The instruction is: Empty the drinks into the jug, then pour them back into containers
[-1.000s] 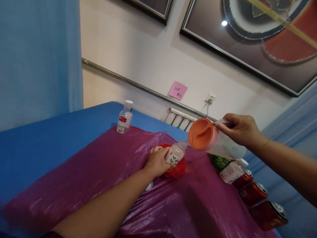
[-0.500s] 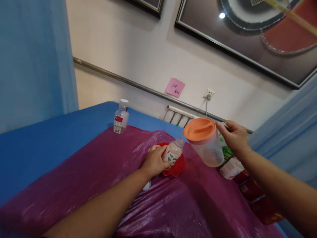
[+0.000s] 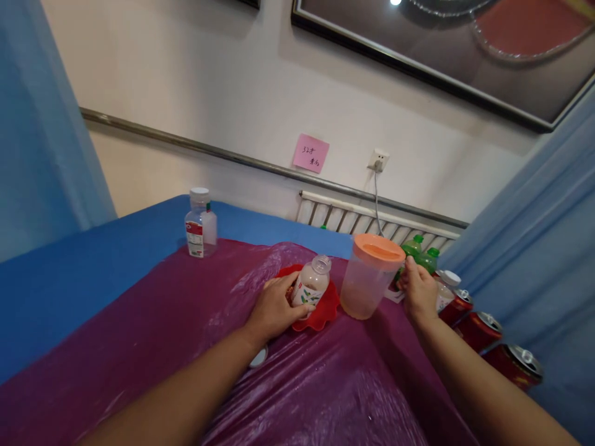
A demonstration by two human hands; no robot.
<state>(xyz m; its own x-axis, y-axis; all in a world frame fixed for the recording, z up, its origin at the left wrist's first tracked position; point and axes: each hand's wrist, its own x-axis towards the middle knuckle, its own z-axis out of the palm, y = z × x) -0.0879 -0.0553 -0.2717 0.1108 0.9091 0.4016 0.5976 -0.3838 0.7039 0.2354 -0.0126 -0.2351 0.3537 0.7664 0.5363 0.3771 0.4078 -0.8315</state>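
My left hand (image 3: 277,305) is wrapped around a clear plastic bottle (image 3: 310,288) with a white label. The bottle has no cap on and leans slightly right, over a red scalloped dish (image 3: 324,313). My right hand (image 3: 419,289) grips the handle of a translucent pitcher (image 3: 364,286) with an orange lid (image 3: 379,249). A little pale liquid shows near the pitcher's bottom, and it is almost upright just right of the dish. I cannot tell whether its base touches the table. Beside my left wrist lies a white cap (image 3: 259,357).
Two clear bottles (image 3: 198,232) stand at the back left. Along the right edge are green-capped bottles (image 3: 426,260), a white-capped bottle (image 3: 447,290) and several red cans (image 3: 478,331). Purple plastic film (image 3: 195,334) covers part of the blue table (image 3: 116,254). A radiator (image 3: 341,214) runs along the wall.
The pitcher has come down and left, turning from tilted to nearly upright. The bottle stays in my left hand above the dish. My view has shifted, showing more cans on the right.
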